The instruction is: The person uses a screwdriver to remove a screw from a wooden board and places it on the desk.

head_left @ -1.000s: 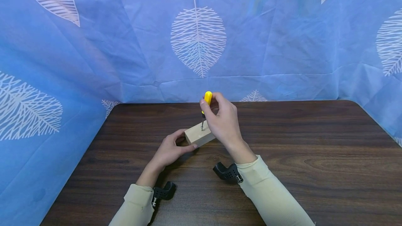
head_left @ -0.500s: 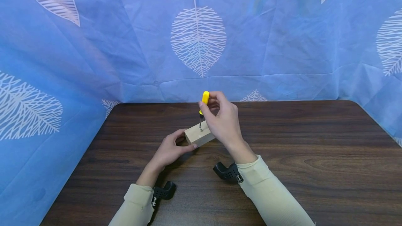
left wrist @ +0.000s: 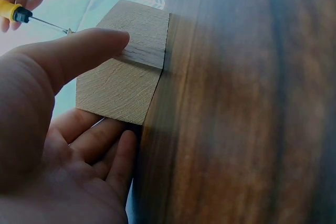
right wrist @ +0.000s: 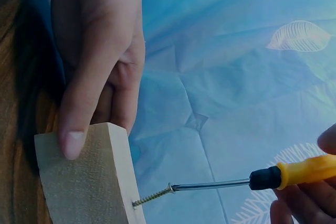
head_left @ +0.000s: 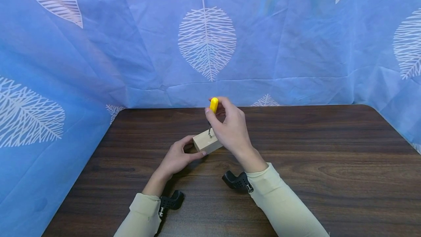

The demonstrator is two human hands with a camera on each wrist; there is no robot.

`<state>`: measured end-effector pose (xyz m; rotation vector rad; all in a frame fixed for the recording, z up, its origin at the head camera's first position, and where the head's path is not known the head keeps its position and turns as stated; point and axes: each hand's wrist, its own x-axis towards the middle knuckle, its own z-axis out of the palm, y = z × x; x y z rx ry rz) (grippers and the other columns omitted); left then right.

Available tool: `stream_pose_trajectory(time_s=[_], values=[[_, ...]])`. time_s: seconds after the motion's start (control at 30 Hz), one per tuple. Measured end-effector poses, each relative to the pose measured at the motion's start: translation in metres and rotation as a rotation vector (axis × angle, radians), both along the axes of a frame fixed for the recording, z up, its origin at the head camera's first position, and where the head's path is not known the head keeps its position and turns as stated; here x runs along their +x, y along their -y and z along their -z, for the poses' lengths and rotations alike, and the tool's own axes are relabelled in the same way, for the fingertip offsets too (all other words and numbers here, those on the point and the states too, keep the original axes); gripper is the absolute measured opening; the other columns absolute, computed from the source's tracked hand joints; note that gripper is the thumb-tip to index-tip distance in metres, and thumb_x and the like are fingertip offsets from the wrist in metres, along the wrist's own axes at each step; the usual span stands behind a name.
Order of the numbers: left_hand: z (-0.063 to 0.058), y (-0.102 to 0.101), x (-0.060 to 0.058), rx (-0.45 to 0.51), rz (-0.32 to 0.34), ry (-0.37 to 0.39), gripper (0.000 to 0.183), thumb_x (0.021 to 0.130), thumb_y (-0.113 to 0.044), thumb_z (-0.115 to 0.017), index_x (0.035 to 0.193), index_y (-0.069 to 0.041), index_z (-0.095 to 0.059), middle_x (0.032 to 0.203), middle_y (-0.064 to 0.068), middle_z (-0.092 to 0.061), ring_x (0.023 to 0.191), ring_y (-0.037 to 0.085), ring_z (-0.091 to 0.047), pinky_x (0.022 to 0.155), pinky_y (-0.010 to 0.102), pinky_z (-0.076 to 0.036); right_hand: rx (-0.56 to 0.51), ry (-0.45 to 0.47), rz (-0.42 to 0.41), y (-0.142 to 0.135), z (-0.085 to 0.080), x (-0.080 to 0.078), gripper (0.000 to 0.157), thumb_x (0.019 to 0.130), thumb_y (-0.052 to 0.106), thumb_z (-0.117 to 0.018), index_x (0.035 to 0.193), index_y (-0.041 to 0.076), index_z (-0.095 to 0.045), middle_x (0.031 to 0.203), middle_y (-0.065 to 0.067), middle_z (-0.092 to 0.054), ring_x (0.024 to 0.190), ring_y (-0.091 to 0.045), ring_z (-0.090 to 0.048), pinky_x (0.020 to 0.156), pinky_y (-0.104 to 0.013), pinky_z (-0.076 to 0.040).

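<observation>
A pale wooden block [head_left: 205,141] lies on the table, and a screw [right wrist: 152,199] stands partly sunk in its top face, leaning a little. My left hand [head_left: 177,158] grips the block's near left end, thumb on one side and fingers on the other, as the left wrist view shows. With the fingertips of my right hand [head_left: 231,125] I hold a screwdriver [right wrist: 265,178] by its yellow handle, above the block. Its thin metal shaft meets the screw head in the right wrist view. The block's far right end is hidden behind my right hand in the head view.
The dark wood-grain table [head_left: 312,156] extends to both sides of the block. Behind and to the left hangs a blue cloth [head_left: 148,39] with white leaf prints. Black wrist mounts [head_left: 172,199] sit under both sleeves.
My right hand and the screwdriver have shifted slightly left, with the handle's tilt changing and the fingers moving on it. The left hand and the block stay in place.
</observation>
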<state>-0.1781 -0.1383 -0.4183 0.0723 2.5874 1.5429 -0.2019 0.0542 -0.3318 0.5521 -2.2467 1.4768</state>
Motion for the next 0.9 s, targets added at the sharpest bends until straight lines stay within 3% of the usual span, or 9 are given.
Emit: stream_pose_trajectory(time_s=[0.3, 0.5, 0.7, 0.9], values=[[0.0, 0.0008, 0.0002, 0.002, -0.004, 0.008, 0.053, 0.093, -0.028, -0.086, 0.143, -0.024, -0.067, 0.14, 0.003, -0.071, 0.132, 0.03, -0.066, 0.114, 0.059, -0.049, 0.024, -0.044, -0.031, 0.0011, 0.0025, -0.0007, 0.027, 0.104, 0.025, -0.075, 0.128, 0.013, -0.077, 0.104, -0.004, -0.071, 0.088, -0.014, -0.071, 0.078, -0.029, -0.06], [-0.0002, 0.0005, 0.0003, -0.006, -0.002, 0.004, 0.053, 0.093, -0.028, -0.085, 0.143, -0.023, -0.067, 0.141, 0.005, -0.071, 0.134, 0.032, -0.065, 0.114, 0.061, -0.048, 0.069, -0.04, -0.046, 0.0008, 0.0015, 0.0005, 0.032, 0.106, 0.025, -0.071, 0.136, 0.014, -0.074, 0.103, -0.004, -0.068, 0.085, -0.014, -0.068, 0.076, -0.027, -0.058], [0.0, -0.0002, -0.0002, -0.011, -0.01, 0.015, 0.053, 0.094, -0.029, -0.085, 0.143, -0.022, -0.067, 0.143, 0.006, -0.07, 0.137, 0.034, -0.063, 0.115, 0.063, -0.047, 0.1, -0.032, -0.044, 0.0004, -0.0005, 0.0025, 0.039, 0.104, 0.02, -0.073, 0.141, 0.008, -0.066, 0.109, -0.008, -0.074, 0.089, -0.02, -0.069, 0.081, -0.036, -0.06], [-0.0007, -0.0003, -0.0001, -0.003, -0.016, 0.017, 0.053, 0.094, -0.029, -0.085, 0.143, -0.023, -0.067, 0.143, 0.005, -0.07, 0.138, 0.033, -0.063, 0.116, 0.063, -0.046, 0.045, -0.033, -0.054, 0.0006, -0.0011, 0.0027, 0.027, 0.099, 0.016, -0.079, 0.12, 0.006, -0.065, 0.105, -0.009, -0.078, 0.094, -0.021, -0.074, 0.089, -0.045, -0.063]])
